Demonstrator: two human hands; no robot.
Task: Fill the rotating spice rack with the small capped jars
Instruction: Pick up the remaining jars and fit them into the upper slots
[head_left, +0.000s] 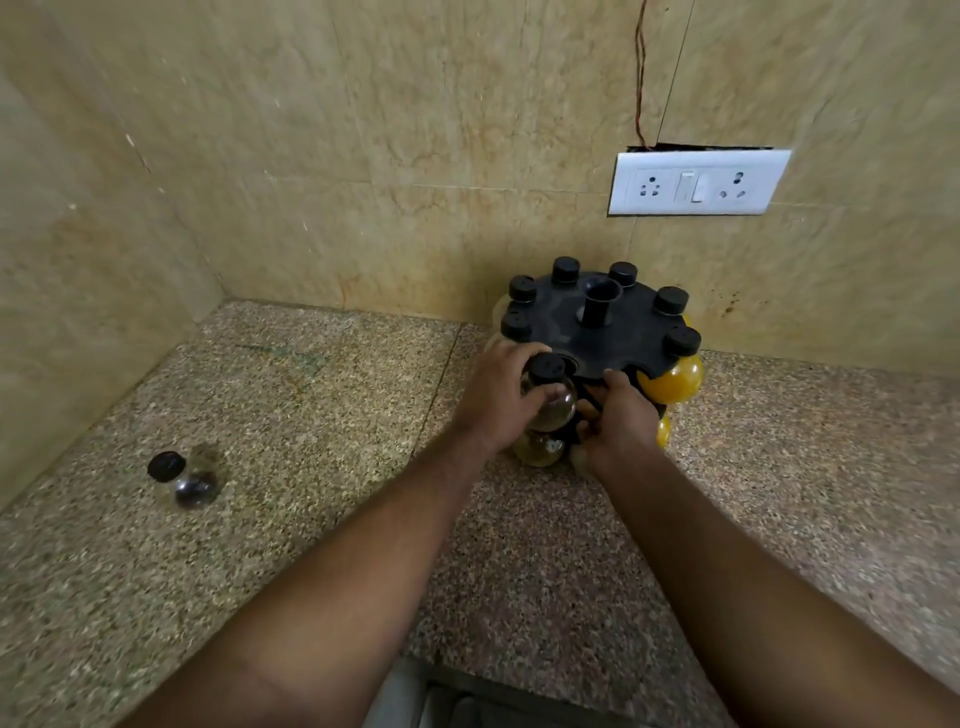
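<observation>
A black rotating spice rack (623, 332) stands on the granite counter against the back wall, with several black-capped jars hanging round its top disc. My left hand (493, 400) grips a clear jar with a black cap (553, 389) at a slot on the rack's front edge. My right hand (621, 421) holds the rack's front lower part, fingers curled on it. A yellow-filled jar (672, 382) hangs at the front right. Another clear capped jar (184, 475) stands alone on the counter at the left.
Tiled walls close the corner at the left and back. A white switch and socket plate (696, 183) is on the back wall above the rack. The speckled counter (322, 415) stretches between the lone jar and the rack.
</observation>
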